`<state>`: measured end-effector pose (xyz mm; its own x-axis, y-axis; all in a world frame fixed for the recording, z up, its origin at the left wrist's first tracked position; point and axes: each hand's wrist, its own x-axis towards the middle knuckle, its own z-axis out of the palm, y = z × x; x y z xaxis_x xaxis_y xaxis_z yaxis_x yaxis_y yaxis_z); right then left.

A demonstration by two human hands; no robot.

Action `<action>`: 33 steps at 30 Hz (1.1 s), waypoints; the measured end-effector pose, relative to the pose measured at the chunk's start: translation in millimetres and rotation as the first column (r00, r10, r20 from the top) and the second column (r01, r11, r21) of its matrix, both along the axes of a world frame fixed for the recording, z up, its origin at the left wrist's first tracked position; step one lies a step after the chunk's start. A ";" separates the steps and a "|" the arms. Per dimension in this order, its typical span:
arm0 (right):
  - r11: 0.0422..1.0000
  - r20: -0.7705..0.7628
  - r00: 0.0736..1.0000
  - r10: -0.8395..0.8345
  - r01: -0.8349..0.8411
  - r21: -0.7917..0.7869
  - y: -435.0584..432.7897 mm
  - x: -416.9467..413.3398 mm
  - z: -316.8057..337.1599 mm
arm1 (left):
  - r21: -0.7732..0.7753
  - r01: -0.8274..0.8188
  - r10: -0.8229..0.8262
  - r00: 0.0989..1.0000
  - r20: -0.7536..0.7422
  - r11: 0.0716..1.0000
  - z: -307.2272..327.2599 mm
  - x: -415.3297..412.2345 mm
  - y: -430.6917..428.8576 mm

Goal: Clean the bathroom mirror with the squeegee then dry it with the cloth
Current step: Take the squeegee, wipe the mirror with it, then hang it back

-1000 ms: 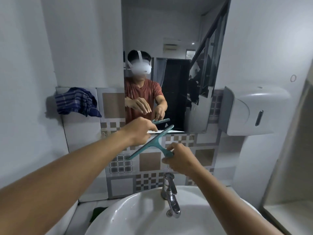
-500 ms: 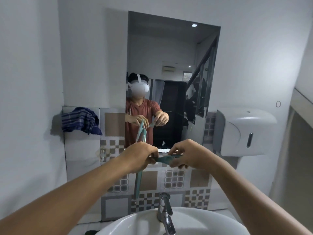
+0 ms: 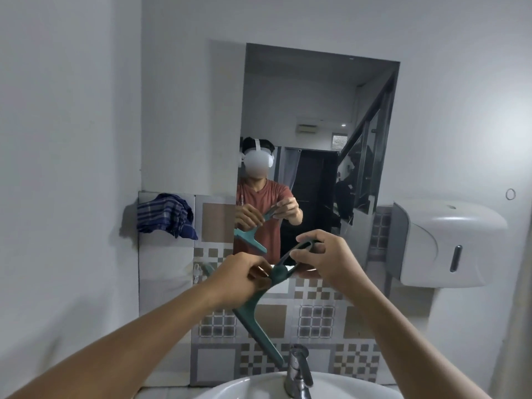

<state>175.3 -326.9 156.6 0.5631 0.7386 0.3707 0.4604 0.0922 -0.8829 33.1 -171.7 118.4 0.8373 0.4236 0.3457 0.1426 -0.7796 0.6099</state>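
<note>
A teal squeegee [image 3: 256, 321] hangs in front of the tiled wall, just below the mirror [image 3: 313, 116]. My left hand [image 3: 244, 276] pinches it near the neck where handle meets blade. My right hand [image 3: 325, 254] grips the loop end of the handle, higher and to the right. The blade slants down towards the tap. A blue checked cloth [image 3: 165, 216] lies bunched on the ledge left of the mirror, away from both hands. The mirror shows the person holding the squeegee.
A white basin [image 3: 253, 387] with a chrome tap [image 3: 298, 370] sits directly below the hands. A white paper dispenser [image 3: 443, 240] juts from the wall to the right of the mirror. White walls close in on the left and right.
The view has tilted up, showing the whole mirror. The squeegee turned in both hands: its blade now slants down to the right, and my right hand has risen to the handle's loop end.
</note>
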 end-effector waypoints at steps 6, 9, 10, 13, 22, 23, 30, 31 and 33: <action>0.993 0.080 0.997 -0.020 0.010 0.117 30.7 -10.6 -8.0 | -0.210 0.001 0.029 0.990 0.138 0.978 2.4 -13.5 -1.7; 0.991 0.067 0.995 0.068 -0.075 0.109 46.7 -18.1 -14.8 | -0.258 -0.004 0.061 0.975 0.215 0.966 1.4 -23.4 2.4; 0.989 0.055 0.993 0.106 -0.111 0.096 52.3 -20.8 -17.3 | -0.262 -0.010 0.075 0.968 0.239 0.965 0.2 -27.1 4.5; 0.974 -0.017 0.979 0.201 -0.198 0.113 68.8 -27.3 -24.0 | -0.253 -0.055 0.133 0.944 0.302 0.966 -6.9 -38.1 15.1; 0.952 -0.128 0.951 0.281 -0.259 0.164 124.2 -46.5 -51.2 | -0.265 -0.176 0.267 0.894 0.361 0.948 -31.7 -57.5 55.0; 0.948 -0.126 0.946 0.298 -0.278 0.158 128.9 -46.1 -55.0 | -0.268 -0.187 0.277 0.892 0.356 0.945 -35.8 -58.9 60.3; 0.931 -0.136 0.921 0.364 -0.358 0.068 174.4 -47.7 -86.4 | -0.383 -0.212 0.340 0.889 0.306 0.899 -68.7 -61.9 104.2; 0.932 -0.138 0.922 0.362 -0.357 0.062 180.6 -47.0 -90.1 | -0.395 -0.219 0.351 0.886 0.302 0.892 -72.5 -60.2 110.4; 0.937 -0.127 0.929 0.349 -0.346 0.046 191.9 -44.7 -96.4 | -0.408 -0.224 0.359 0.886 0.292 0.885 -77.9 -56.1 120.7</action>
<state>130.6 -135.0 60.2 0.3176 0.8891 0.3297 0.2764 0.2458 -0.9291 -23.0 -50.9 40.5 0.5071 0.7782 0.3705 0.0541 -0.4577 0.8874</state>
